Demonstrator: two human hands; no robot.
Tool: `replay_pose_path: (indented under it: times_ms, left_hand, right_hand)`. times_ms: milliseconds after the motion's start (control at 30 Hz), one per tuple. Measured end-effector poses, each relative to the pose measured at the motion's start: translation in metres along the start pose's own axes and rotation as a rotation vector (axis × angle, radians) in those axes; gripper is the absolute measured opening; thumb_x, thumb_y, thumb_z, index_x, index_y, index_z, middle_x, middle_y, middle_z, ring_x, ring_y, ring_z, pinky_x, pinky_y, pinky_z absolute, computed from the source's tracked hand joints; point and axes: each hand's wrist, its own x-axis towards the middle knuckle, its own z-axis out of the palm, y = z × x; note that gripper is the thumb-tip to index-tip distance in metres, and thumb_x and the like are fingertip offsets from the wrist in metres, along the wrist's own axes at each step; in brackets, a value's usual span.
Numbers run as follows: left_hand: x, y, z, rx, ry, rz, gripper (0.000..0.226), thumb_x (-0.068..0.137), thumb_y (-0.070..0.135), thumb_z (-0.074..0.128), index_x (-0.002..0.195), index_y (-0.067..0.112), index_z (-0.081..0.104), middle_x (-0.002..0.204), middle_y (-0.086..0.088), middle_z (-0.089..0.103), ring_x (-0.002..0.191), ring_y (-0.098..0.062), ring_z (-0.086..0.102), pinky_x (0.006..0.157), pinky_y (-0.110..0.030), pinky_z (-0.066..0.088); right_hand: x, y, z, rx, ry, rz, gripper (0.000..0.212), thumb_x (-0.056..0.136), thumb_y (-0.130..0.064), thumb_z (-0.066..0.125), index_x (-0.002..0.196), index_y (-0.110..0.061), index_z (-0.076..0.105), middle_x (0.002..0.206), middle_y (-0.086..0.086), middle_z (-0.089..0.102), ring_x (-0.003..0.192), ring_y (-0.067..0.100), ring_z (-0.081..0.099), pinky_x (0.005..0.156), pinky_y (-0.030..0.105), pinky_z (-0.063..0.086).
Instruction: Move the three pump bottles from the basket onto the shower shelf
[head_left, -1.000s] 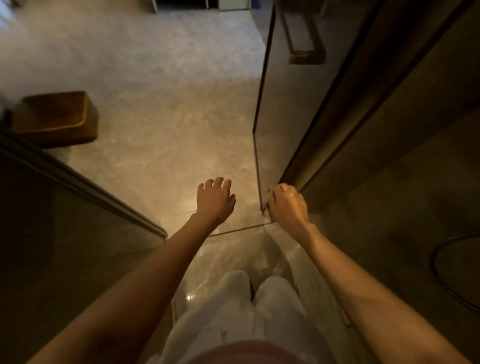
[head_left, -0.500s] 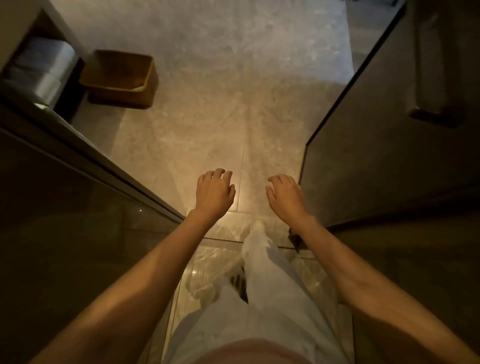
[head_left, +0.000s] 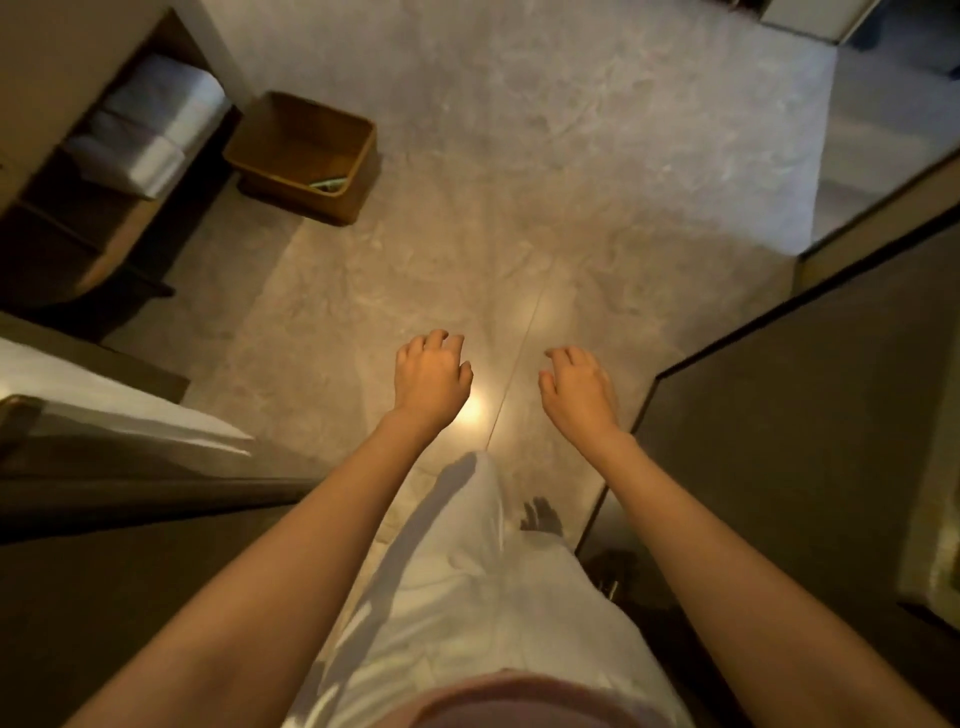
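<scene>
Since one second ago the right hand (head_left: 576, 389) has left the edge of the dark glass door (head_left: 810, 441), where it was resting, and now hangs free in front of the body with the fingers loosely curled and nothing in them. The left hand (head_left: 431, 376) is likewise empty, fingers slack, held level with the right. Over the same interval the view has swung left and advanced: the basket (head_left: 306, 156), previously a small shape far off to the left, now sits ahead of the left hand and well apart from it, its interior exposed.

Judgement: the person is stepping out of the shower enclosure toward the basket, probably to fetch a bottle. No pump bottle stands upright in the basket; only a slim pale item (head_left: 328, 183) lies at its near right corner, too small to identify. The shower shelf is not in view, so how many bottles are already placed cannot be told.

The floor (head_left: 519, 156) is pale stone tile, glossy, with a lamp reflection between the hands; treat it as possibly slippery. Left of the basket, an open cabinet shelf holds folded white towels (head_left: 150, 119). White trousers (head_left: 467, 571) show below the hands.
</scene>
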Motion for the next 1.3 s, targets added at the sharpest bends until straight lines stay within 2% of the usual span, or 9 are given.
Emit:
replay_pose_path:
  times_ms: [267, 467, 933, 1067, 1167, 1300]
  left_hand:
    - [0.16, -0.009, -0.039, -0.047, 0.056, -0.087, 0.044, 0.093, 0.027, 0.043, 0.135, 0.013, 0.047, 0.136, -0.01, 0.052, 0.123, -0.031, 0.046, 0.102, -0.04, 0.033]
    - [0.293, -0.022, -0.084, -0.048, 0.09, -0.099, 0.045, 0.093, 0.027, 0.044, 0.135, 0.012, 0.046, 0.134, -0.011, 0.053, 0.121, -0.031, 0.048, 0.101, -0.04, 0.034]
    - [0.582, -0.025, -0.15, -0.085, 0.038, -0.286, 0.046, 0.094, 0.028, 0.041, 0.137, 0.012, 0.042, 0.138, -0.012, 0.049, 0.124, -0.034, 0.045, 0.102, -0.042, 0.036]
    - [0.654, -0.021, -0.174, -0.121, 0.068, -0.394, 0.046, 0.094, 0.029, 0.04, 0.137, 0.014, 0.043, 0.14, -0.011, 0.048, 0.126, -0.033, 0.043, 0.103, -0.042, 0.035]
    - [0.697, -0.031, -0.187, -0.175, 0.087, -0.485, 0.047, 0.092, 0.029, 0.042, 0.136, 0.013, 0.043, 0.14, -0.012, 0.047, 0.127, -0.034, 0.042, 0.104, -0.043, 0.033]
    - [0.742, -0.062, -0.2, -0.169, 0.127, -0.587, 0.046, 0.092, 0.031, 0.044, 0.135, 0.015, 0.045, 0.138, -0.011, 0.049, 0.124, -0.033, 0.044, 0.101, -0.043, 0.035]
  right_hand:
    - [0.19, 0.003, -0.029, -0.098, 0.037, -0.124, 0.033, 0.093, -0.02, 0.044, 0.121, -0.006, 0.055, 0.122, 0.016, 0.058, 0.115, 0.032, 0.05, 0.095, 0.041, 0.037]
    - [0.339, -0.004, -0.062, -0.135, 0.049, -0.154, 0.034, 0.094, -0.022, 0.042, 0.123, -0.006, 0.053, 0.126, 0.016, 0.056, 0.118, 0.033, 0.048, 0.097, 0.041, 0.036]
    - [0.664, -0.002, -0.125, -0.129, -0.021, -0.32, 0.035, 0.093, -0.02, 0.045, 0.124, -0.005, 0.054, 0.125, 0.02, 0.056, 0.116, 0.035, 0.05, 0.098, 0.042, 0.039]
    - [0.749, -0.014, -0.149, -0.168, 0.012, -0.497, 0.03, 0.087, -0.011, 0.051, 0.11, 0.002, 0.063, 0.11, 0.025, 0.063, 0.101, 0.041, 0.06, 0.086, 0.047, 0.049]
    - [0.815, -0.034, -0.165, -0.239, -0.1, -0.555, 0.033, 0.091, -0.018, 0.05, 0.12, -0.003, 0.058, 0.119, 0.021, 0.06, 0.111, 0.037, 0.055, 0.091, 0.045, 0.046]
    - [0.896, -0.071, -0.161, -0.264, -0.129, -0.685, 0.037, 0.095, -0.024, 0.047, 0.126, -0.005, 0.052, 0.129, 0.019, 0.056, 0.12, 0.034, 0.05, 0.097, 0.044, 0.042]
